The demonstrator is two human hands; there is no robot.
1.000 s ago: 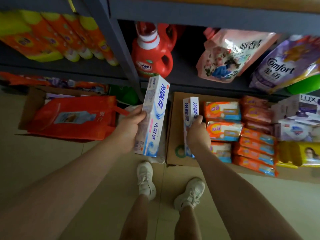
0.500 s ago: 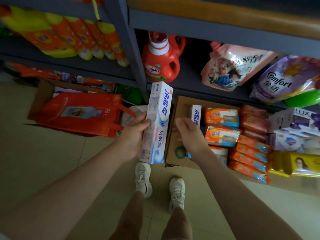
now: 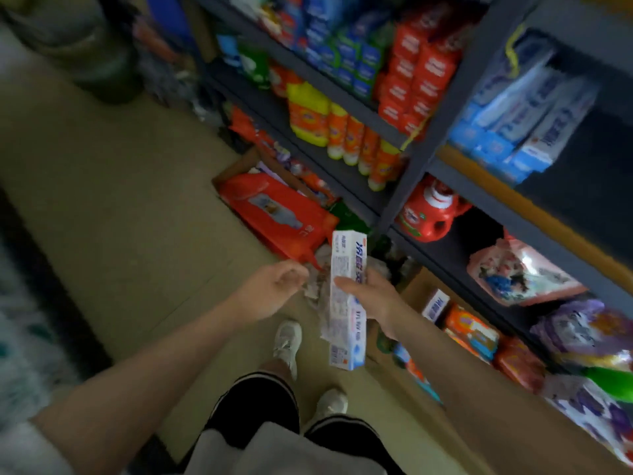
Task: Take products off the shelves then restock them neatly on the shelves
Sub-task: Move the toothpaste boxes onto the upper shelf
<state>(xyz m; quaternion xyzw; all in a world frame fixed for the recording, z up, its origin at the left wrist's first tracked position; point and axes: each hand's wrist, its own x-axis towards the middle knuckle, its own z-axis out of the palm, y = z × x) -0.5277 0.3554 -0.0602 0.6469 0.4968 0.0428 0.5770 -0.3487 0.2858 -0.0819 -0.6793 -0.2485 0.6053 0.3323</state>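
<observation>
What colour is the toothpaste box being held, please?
White with blue lettering, toothpaste box in the right hand, head view.

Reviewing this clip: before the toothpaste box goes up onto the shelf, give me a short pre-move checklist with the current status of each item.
1. Toothpaste box gripped by right hand: ok.
2. Left hand empty and off the box: ok.
3. Matching toothpaste boxes seen on an upper shelf as the target: ok.
4. Free space beside that stack: cannot tell, the picture is blurred.
5. Box undamaged: cannot tell.
</observation>
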